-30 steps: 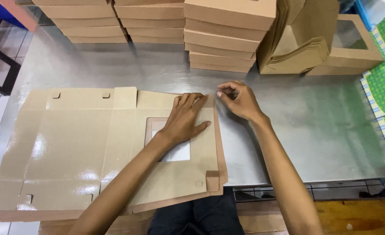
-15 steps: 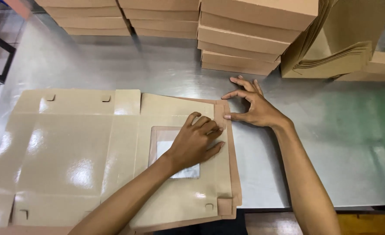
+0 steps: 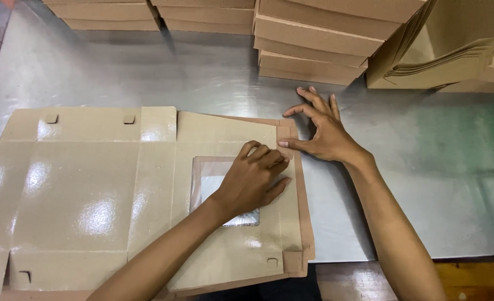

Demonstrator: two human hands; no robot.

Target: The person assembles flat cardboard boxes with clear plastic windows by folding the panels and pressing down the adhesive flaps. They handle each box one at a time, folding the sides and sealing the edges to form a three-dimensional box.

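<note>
A flat brown cardboard box blank (image 3: 90, 189) with a clear square window (image 3: 213, 184) lies unfolded on a metal table (image 3: 425, 184). My left hand (image 3: 255, 178) presses down on the blank over the window, fingers curled. My right hand (image 3: 322, 131) rests at the blank's far right corner, its thumb pushing on the small corner flap (image 3: 284, 134) while the other fingers spread on the table. Neither hand grips anything.
Stacks of folded brown boxes (image 3: 308, 44) line the table's far side. A pile of flat blanks (image 3: 442, 50) leans at the far right. The table's near edge (image 3: 381, 259) runs just right of my right arm, with wooden floor below.
My head has moved closer, so everything looks larger. My left hand has curled its fingers on the window panel. My right hand has spread open beside the corner flap.
</note>
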